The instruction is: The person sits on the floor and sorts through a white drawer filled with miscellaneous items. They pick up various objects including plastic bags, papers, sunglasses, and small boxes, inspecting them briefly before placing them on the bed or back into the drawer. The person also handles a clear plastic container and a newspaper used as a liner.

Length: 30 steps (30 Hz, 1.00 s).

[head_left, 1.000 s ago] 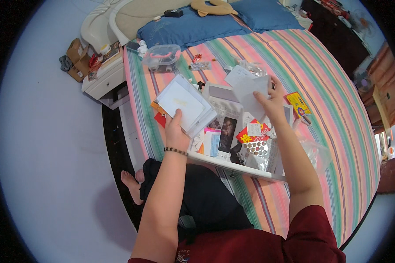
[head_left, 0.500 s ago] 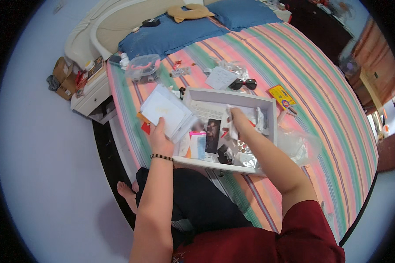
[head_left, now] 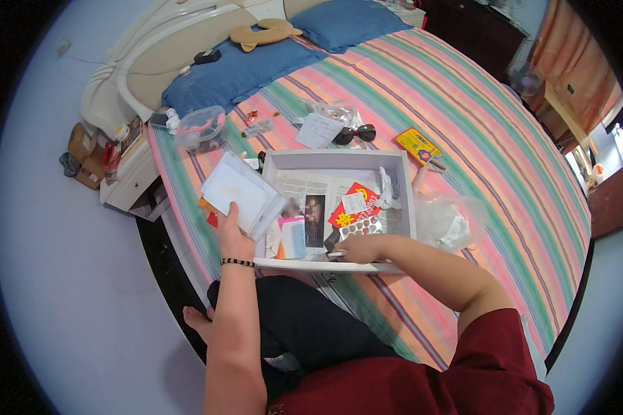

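Note:
A white drawer (head_left: 403, 181) lies on the striped bed in front of me, holding a printed sheet, a red packet (head_left: 356, 203), a blister strip of pills (head_left: 361, 226) and a small pink-and-blue box (head_left: 292, 236). My left hand (head_left: 232, 238) holds a stack of white envelopes and papers (head_left: 241, 192) up at the drawer's left side. Inside the drawer at its near edge, my right hand (head_left: 358, 249) is closed on a thin pen-like object (head_left: 336, 254), close to the blister strip.
On the bed beyond the drawer lie a white paper (head_left: 318, 129), black sunglasses (head_left: 356, 133), a yellow packet (head_left: 418, 144) and a clear lidded tub (head_left: 201, 128). A crumpled clear bag (head_left: 451, 220) sits right of the drawer. A white nightstand (head_left: 129, 181) stands at the left, blue pillows at the head.
My right hand let go of the white paper, which now lies on the bed, then dropped into the drawer to its near edge. The left hand stayed up with the envelopes.

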Available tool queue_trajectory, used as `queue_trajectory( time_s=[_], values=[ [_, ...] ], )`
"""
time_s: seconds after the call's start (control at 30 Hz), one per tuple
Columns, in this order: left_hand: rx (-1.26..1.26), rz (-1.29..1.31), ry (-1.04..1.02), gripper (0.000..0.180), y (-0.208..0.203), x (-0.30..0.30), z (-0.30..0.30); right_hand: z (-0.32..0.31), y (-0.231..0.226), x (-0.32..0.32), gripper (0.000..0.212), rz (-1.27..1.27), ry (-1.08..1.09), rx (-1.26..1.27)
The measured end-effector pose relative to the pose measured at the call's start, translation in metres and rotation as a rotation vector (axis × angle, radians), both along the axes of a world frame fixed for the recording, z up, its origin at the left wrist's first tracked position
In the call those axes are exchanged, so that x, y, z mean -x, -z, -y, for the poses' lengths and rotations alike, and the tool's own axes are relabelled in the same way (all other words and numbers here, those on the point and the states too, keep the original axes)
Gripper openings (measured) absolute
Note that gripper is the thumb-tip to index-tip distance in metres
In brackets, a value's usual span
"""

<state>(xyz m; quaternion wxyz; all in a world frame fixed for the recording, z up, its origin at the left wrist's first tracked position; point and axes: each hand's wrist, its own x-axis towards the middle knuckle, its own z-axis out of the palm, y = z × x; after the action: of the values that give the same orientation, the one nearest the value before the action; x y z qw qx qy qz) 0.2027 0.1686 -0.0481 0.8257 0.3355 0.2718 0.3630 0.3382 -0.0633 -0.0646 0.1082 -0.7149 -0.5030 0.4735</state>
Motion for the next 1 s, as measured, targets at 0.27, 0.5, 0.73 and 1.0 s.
queue_trajectory(
  time_s=[0.27,0.5,0.73,1.0],
  values=[
    [0.019,-0.054,-0.004,0.045,0.016,-0.001,-0.008,0.050,0.017,-0.028,0.034,-0.103,0.256,-0.026],
    [0.065,-0.151,0.353,0.039,0.018,-0.006,-0.003,0.041,0.013,-0.043,0.031,-0.336,1.131,-0.386],
    [-0.258,-0.412,0.655,0.040,0.022,-0.009,0.006,0.070,0.038,-0.036,0.039,-0.261,0.853,0.026],
    [-0.304,-0.430,0.622,0.040,0.032,-0.007,0.003,0.075,0.017,-0.023,0.048,0.064,0.210,0.148]
  ],
)
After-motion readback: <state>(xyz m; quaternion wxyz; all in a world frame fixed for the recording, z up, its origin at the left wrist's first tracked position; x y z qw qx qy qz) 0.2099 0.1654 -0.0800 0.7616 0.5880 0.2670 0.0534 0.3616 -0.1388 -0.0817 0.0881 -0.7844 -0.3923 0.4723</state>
